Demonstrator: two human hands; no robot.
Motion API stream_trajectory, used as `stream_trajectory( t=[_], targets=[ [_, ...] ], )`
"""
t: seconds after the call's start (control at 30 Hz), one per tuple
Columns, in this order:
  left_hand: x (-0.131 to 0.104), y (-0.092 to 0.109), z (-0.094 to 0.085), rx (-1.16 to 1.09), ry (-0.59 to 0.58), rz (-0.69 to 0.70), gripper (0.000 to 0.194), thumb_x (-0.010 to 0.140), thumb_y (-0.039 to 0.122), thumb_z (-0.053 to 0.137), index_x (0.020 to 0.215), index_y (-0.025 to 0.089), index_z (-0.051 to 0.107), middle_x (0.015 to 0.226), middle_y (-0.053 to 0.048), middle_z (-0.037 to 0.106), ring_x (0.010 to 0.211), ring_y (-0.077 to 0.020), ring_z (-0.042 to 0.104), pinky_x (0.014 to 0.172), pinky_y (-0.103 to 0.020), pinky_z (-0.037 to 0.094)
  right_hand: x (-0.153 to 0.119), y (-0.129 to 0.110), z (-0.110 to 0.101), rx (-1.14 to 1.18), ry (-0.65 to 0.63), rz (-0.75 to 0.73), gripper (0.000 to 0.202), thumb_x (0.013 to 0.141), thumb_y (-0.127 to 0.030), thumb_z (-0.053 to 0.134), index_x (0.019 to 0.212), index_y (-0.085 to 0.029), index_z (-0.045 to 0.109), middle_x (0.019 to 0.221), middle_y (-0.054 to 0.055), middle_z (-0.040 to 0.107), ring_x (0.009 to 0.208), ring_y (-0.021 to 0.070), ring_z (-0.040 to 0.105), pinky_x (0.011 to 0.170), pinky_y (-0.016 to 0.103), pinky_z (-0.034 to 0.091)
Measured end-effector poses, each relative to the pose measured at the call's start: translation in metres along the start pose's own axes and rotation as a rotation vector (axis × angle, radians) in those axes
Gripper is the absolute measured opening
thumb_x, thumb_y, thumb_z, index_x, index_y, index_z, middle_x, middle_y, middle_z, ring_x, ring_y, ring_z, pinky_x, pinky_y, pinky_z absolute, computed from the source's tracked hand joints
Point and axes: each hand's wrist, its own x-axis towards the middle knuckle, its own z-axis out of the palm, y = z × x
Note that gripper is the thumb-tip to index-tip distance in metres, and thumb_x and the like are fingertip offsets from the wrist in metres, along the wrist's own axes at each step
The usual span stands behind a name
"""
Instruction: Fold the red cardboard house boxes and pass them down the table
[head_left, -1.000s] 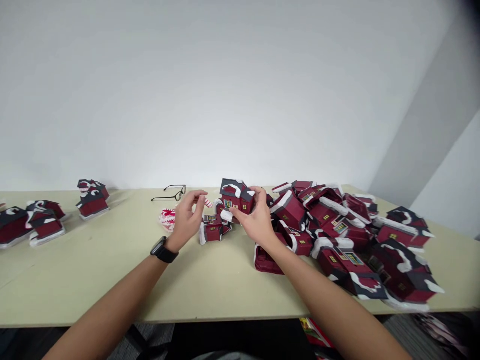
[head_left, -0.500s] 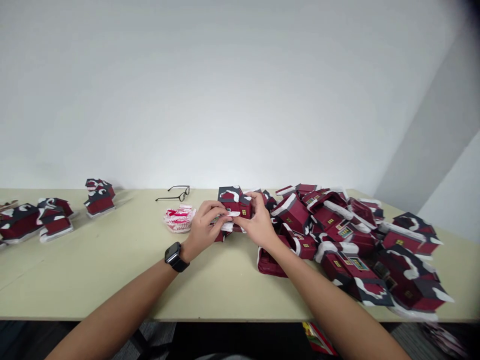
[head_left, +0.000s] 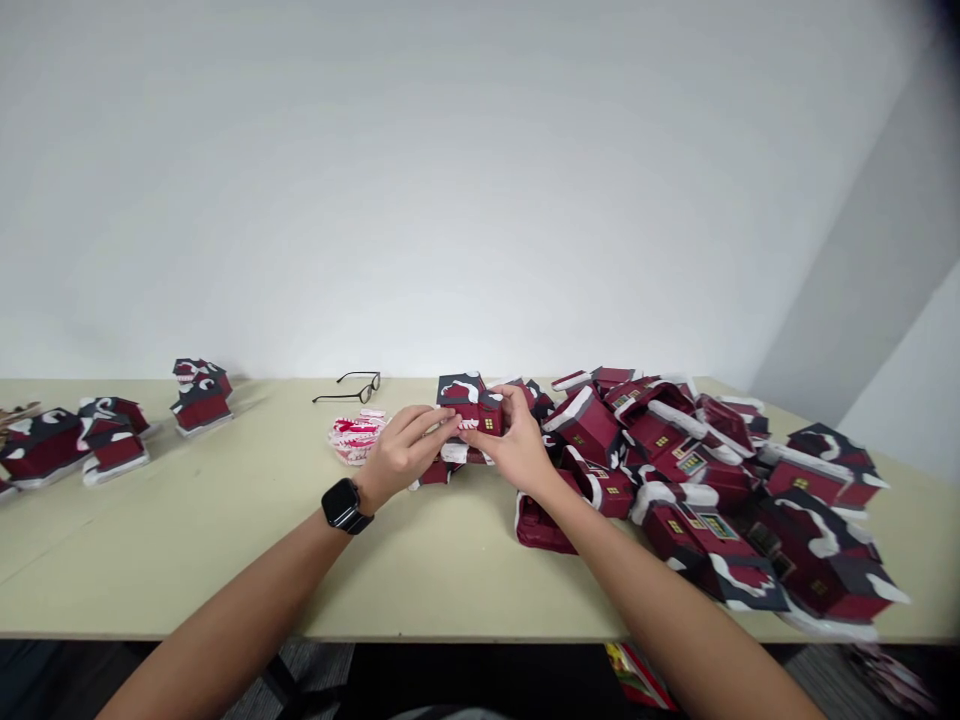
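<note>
A miniature house [head_left: 470, 391] with dark red walls, a dark grey roof and white snow patches is gripped from its right side by my right hand [head_left: 521, 445], thumb in front and fingers behind. My left hand [head_left: 405, 452] is closed at the house's front, fingertips on a small red-and-white trim piece [head_left: 467, 424] that lies against the wall. The right thumb is close beside that piece. Left-hand fingers hide part of the house. Just left of them sits a clump of similar red-and-white pieces [head_left: 354, 436].
Many more red houses [head_left: 660, 440] lie heaped on the right of the pale table [head_left: 247, 560]. Several houses [head_left: 114, 440] stand on the left, with another stack [head_left: 201, 395] further back. Black-framed glasses [head_left: 365, 389] rest near the wall.
The trim piece, white side showing before, now shows its red-and-white face against the house front. My left fingers have straightened, and the left wrist has shifted slightly left. My right hand stays put.
</note>
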Motion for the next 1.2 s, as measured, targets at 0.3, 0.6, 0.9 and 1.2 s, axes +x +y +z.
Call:
stream_trajectory(
  t=[0.3, 0.6, 0.9, 1.2],
  targets=[
    [-0.0006, -0.0004, 0.0033, 0.087, -0.075, -0.008, 0.048, 0.096, 0.013, 0.065, 0.143, 0.017, 0.055, 0.107, -0.012, 0.071, 0.091, -0.0214, 0.065, 0.081, -0.039, 0.059, 0.001, 0.0067, -0.0012, 0.018, -0.017, 0.0, 0.065, 0.07, -0.038, 0.086, 0.122, -0.028, 0.049, 0.113, 0.003, 0.068, 0.101, 0.024, 0.066, 0.091, 0.041, 0.053],
    [-0.0039, -0.0031, 0.0026, 0.031, -0.03, -0.088, 0.054, 0.098, 0.006, 0.059, 0.147, 0.027, 0.054, 0.097, -0.007, 0.068, 0.088, -0.0189, 0.063, 0.077, -0.034, 0.055, 0.0015, 0.0006, -0.0005, 0.051, -0.033, 0.051, 0.067, 0.068, -0.04, 0.088, 0.121, -0.028, 0.048, 0.104, 0.001, 0.067, 0.095, 0.0241, 0.066, 0.089, 0.042, 0.054],
    [-0.0029, -0.0036, 0.0027, 0.046, -0.089, -0.08, 0.06, 0.097, -0.001, 0.05, 0.149, 0.028, 0.053, 0.106, -0.008, 0.069, 0.092, -0.0194, 0.061, 0.082, -0.035, 0.055, 0.0046, 0.0082, -0.0005, 0.09, -0.014, 0.083, 0.069, 0.065, -0.04, 0.088, 0.121, -0.028, 0.049, 0.105, 0.001, 0.068, 0.092, 0.0231, 0.067, 0.083, 0.04, 0.056],
    [-0.0066, -0.0012, 0.0085, 0.028, 0.004, -0.13, 0.048, 0.095, 0.009, 0.065, 0.139, 0.027, 0.062, 0.09, -0.005, 0.063, 0.086, -0.0193, 0.06, 0.075, -0.033, 0.052, 0.0033, 0.0044, -0.0007, 0.064, -0.025, 0.09, 0.067, 0.066, -0.04, 0.088, 0.12, -0.026, 0.051, 0.108, 0.003, 0.069, 0.095, 0.0237, 0.067, 0.086, 0.041, 0.055]
  ],
)
